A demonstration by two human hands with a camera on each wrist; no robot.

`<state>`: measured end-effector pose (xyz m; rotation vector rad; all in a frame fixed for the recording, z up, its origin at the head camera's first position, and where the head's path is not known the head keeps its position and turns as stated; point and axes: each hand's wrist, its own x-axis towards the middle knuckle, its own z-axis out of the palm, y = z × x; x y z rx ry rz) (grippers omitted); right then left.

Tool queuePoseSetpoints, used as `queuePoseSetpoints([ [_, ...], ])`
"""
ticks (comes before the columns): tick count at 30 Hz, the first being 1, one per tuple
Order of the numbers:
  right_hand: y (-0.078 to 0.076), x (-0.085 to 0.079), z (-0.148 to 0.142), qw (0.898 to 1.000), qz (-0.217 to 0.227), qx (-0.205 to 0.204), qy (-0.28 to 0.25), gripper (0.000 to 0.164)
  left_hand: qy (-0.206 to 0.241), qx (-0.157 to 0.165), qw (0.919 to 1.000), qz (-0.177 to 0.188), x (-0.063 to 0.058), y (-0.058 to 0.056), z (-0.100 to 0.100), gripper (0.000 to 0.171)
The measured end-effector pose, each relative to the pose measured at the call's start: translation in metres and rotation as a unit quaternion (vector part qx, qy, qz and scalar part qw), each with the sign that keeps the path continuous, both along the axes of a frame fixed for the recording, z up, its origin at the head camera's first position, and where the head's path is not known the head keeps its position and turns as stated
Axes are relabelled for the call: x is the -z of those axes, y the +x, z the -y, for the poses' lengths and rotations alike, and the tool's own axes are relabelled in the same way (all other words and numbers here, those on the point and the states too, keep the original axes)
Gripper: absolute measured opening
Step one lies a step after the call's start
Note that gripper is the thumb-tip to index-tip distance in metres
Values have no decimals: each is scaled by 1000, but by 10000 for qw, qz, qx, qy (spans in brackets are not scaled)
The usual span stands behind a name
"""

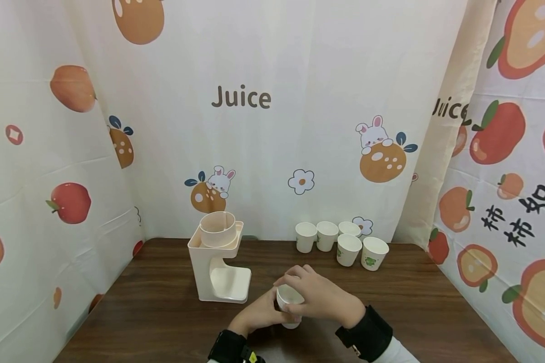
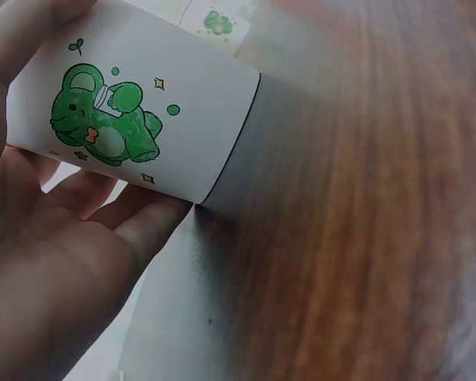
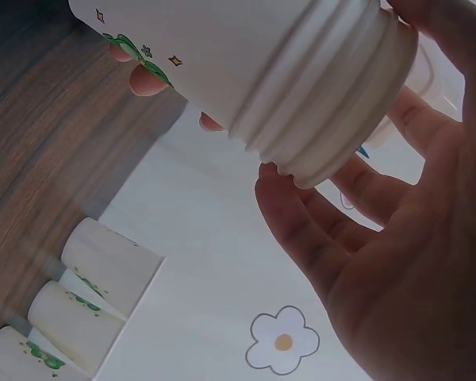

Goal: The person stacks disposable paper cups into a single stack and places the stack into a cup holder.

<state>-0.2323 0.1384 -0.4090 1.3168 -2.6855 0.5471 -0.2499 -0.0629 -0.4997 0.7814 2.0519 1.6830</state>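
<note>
Your left hand [image 1: 260, 310] grips a nested paper-cup stack [image 1: 290, 295]; your right hand [image 1: 321, 293] grasps its rims [image 3: 325, 99]. Five paper cups [image 1: 347, 254] are farther back; a cream stand [image 1: 204, 277] sits leftward.

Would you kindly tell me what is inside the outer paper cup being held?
Inside the outer cup are nested paper cups, showing at their upper edges; their lower parts are covered by its wall.

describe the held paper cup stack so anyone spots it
On the dark brown wooden table, find the cream plastic stand. To its right, the left hand and right hand hold the white paper cup stack, set apart by nested rims from five white paper cups behind.
</note>
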Motion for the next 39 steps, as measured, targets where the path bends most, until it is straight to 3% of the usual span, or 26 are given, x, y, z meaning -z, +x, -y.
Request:
queuePoseSetpoints([
  [11, 0, 2, -2, 9998, 178, 40, 21, 37, 381, 297, 9987, 191, 2, 0, 0, 63],
  [18, 1, 3, -10, 9994, 162, 294, 100, 40, 169, 60, 9998, 63, 2, 1, -1, 77],
  [25, -1, 2, -26, 9983, -195, 537, 55, 40, 268, 12, 9996, 90, 2, 0, -1, 85],
  [39, -6, 3, -68, 9948, -230, 957, -249, 37, 214, -25, 9998, 32, 2, -1, -3, 83],
])
